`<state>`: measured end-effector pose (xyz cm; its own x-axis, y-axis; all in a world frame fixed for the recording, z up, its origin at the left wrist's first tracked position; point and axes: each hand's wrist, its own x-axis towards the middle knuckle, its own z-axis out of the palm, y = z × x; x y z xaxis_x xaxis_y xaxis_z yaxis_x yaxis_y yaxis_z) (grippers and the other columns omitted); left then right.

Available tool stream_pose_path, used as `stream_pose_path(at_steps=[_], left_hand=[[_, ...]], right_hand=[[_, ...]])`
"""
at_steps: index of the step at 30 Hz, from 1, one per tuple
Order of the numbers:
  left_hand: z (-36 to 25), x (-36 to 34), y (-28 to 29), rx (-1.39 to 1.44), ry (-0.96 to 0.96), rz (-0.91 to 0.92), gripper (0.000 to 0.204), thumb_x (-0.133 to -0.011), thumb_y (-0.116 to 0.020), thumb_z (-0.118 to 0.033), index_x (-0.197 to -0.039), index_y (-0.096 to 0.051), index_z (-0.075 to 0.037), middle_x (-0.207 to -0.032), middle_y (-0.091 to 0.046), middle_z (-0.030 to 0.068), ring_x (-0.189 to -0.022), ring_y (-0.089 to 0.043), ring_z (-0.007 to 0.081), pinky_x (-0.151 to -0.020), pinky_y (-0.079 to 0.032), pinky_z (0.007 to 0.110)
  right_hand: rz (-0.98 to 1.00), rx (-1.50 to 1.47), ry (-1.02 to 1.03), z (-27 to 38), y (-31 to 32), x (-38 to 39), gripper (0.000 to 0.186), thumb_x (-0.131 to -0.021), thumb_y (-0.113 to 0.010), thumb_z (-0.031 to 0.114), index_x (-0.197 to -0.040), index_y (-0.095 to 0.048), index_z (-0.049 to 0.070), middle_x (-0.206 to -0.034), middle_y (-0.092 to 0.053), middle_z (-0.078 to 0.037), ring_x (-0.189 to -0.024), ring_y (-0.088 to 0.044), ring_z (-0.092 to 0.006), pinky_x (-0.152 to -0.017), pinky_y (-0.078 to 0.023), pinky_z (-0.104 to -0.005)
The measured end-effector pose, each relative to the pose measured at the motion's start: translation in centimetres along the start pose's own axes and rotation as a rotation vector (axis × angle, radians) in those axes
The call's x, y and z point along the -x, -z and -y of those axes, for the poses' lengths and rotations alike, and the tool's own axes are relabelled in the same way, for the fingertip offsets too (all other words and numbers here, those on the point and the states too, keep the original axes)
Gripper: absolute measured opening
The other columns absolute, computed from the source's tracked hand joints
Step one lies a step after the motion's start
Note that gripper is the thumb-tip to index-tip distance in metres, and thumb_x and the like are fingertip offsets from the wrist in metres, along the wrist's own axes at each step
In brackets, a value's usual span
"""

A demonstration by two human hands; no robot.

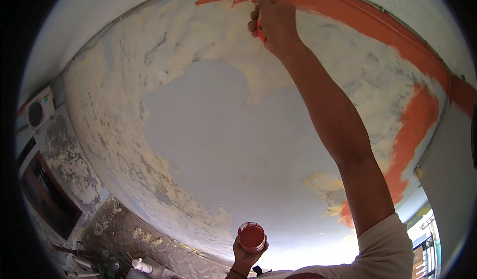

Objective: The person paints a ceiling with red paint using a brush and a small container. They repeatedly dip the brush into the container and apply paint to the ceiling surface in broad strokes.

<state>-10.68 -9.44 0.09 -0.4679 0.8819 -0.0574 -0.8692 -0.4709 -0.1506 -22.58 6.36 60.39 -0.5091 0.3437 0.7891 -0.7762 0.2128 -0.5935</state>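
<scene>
My right hand [278, 25] is raised high against the wall, its fingers closed around the red handle of a paintbrush [262, 32]. The pale bristle end meets a band of orange paint [328, 3] along the wall's top edge. Low in the view, my left hand [244, 255] grips a small round tub of red-orange paint [251, 237] from below, its open top showing. Between the hands spreads the patchy wall [208, 110], grey in the middle with cream and yellowish filler around it.
Another orange strip [415, 125] runs down the wall's right side. At the left hang an air-conditioner unit [40, 111] and a dark wood-framed window [49, 194]. A white bottle [142, 265] lies among clutter at the lower left. A thin pipe [433, 130] follows the right corner.
</scene>
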Motion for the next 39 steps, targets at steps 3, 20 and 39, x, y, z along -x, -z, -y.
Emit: stream_pose_path(at_steps=[3,20,39], left_hand=[[-0.1,-0.1,0.4,-0.016,-0.006,0.019,0.062,-0.088,-0.068,-0.053,-0.132,-0.062,-0.01,-0.124,-0.065,0.015,-0.12,-0.057,0.0376,-0.096,-0.053,0.057],[0.2,0.2,-0.1,-0.011,0.018,0.015,0.058,-0.092,-0.065,-0.05,-0.131,-0.063,-0.007,-0.123,-0.065,0.0189,-0.119,-0.059,0.0394,-0.097,-0.054,0.057],[0.5,-0.1,0.2,-0.08,0.065,-0.034,0.071,-0.083,-0.077,-0.051,-0.139,-0.058,-0.01,-0.134,-0.061,0.0173,-0.128,-0.054,0.0399,-0.105,-0.048,0.059]], right_hand=[[-0.122,-0.049,0.061,0.1,1.1,0.8,0.024,-0.106,-0.048,0.016,-0.09,-0.05,-0.002,-0.075,-0.054,-0.013,-0.045,-0.053,-0.0222,-0.039,-0.042,-0.0373],[-0.092,0.076,0.075,1.5,5.6,3.2,0.019,-0.1,-0.056,0.014,-0.091,-0.059,-0.002,-0.078,-0.058,-0.01,-0.053,-0.055,-0.0192,-0.046,-0.042,-0.0339],[-0.222,0.096,-0.042,1.9,13.0,17.2,0.031,-0.108,-0.061,0.031,-0.092,-0.061,0.004,-0.062,-0.047,0.001,-0.044,-0.043,-0.007,-0.037,-0.031,-0.0247]])
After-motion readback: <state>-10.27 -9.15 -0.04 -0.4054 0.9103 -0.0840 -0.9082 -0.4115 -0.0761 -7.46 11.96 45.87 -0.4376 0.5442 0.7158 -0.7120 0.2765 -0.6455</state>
